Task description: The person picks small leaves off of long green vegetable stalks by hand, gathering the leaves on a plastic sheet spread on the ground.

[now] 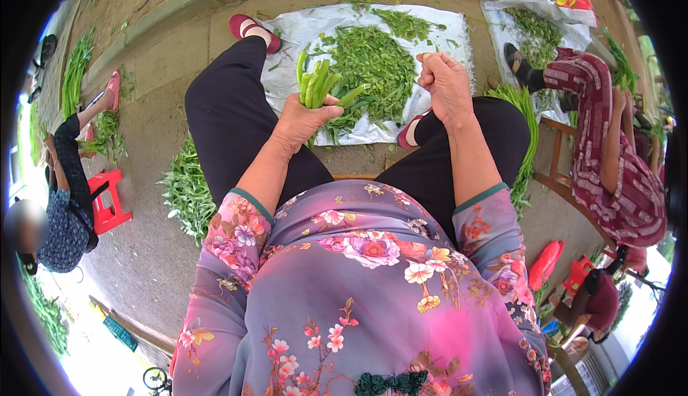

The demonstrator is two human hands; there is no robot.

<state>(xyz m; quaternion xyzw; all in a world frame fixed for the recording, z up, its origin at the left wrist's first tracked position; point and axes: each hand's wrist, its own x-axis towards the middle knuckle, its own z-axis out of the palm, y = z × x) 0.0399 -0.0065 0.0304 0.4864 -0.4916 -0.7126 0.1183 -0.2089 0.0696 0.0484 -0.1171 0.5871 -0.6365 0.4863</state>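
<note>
My left hand [304, 120] is closed around a small bunch of green vegetable stalks [315, 84], their pale ends pointing up and away from me. To its right my right hand [444, 84] is raised, thumb and fingers pinched together. Whatever may be between those fingers is too small to make out. Below both hands, between my feet, a heap of torn green leaves [369, 70] covers much of a white plastic sheet [448, 34]. The hands are apart from each other.
Long green stalks [527, 127] lie beside my right leg, and a leafy bundle [188, 188] by my left. One person [61, 202] is at the left near a red stool [107, 201]. Another person [609, 145] sits at the right by a second leaf-strewn sheet [502, 5].
</note>
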